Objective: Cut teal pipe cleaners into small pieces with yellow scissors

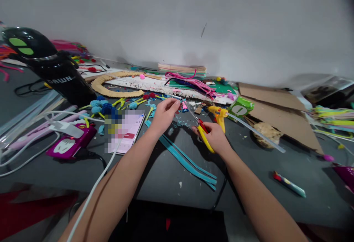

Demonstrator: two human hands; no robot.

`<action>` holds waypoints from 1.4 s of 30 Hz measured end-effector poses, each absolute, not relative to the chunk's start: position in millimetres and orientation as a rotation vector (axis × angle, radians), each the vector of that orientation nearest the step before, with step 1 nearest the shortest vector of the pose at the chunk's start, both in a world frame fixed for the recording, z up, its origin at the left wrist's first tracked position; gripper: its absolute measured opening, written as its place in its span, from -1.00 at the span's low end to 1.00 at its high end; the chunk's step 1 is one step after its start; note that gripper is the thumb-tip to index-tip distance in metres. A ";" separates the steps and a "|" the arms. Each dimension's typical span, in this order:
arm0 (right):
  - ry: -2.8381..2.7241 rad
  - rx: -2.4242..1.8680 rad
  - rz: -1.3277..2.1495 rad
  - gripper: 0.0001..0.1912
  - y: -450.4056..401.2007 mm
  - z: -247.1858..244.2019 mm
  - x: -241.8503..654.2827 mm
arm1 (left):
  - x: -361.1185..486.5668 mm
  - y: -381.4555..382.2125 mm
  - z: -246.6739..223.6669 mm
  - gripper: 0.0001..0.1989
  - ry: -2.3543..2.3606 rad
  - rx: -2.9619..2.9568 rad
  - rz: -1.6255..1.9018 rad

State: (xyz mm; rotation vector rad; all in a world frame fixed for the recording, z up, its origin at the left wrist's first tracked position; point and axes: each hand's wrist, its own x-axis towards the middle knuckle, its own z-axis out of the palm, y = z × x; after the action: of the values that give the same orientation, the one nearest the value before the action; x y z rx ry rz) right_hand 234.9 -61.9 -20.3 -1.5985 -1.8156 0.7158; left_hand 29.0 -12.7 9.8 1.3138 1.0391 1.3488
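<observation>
Scissors with red and yellow handles (205,139) are in my right hand (217,139), its fingers wrapped around the grips. Their blades point up and left, the tips close to my left hand (166,115). That hand is closed, thumb and fingertips pinched together; what lies between them is too small to make out. Small blue clippings (180,122) are scattered on the table between my hands. Just below them, a few long blue fuzzy pipe cleaners (188,162) lie slanting toward the front edge.
Left of my hands are a phone (135,127), a purple power adapter (70,142) and a large black bottle (59,72). A yellow glue gun (219,114) with a clear glue stick, a green box (241,107), cardboard (282,120) and a cutter knife (290,184) are to the right.
</observation>
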 end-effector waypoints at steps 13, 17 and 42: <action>-1.815 -1.622 0.739 -0.53 -64.7 -16.3 232.1 | 31.4 -12.5 8.9 -0.75 1.019 1.289 1.374; -1.824 -1.628 0.739 -0.53 -66.2 -12.5 230.5 | 32.4 -12.5 8.3 -0.76 0.980 1.236 1.388; -2.036 -1.861 0.242 -0.56 -66.1 -10.0 235.8 | 36.6 -15.1 9.3 -0.76 0.967 1.285 1.410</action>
State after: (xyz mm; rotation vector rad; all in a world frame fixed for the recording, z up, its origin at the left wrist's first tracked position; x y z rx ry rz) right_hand 235.8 -66.1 -10.0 -1.8609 -2.0355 0.2424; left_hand 36.6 -15.1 9.3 1.2846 0.9668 1.4103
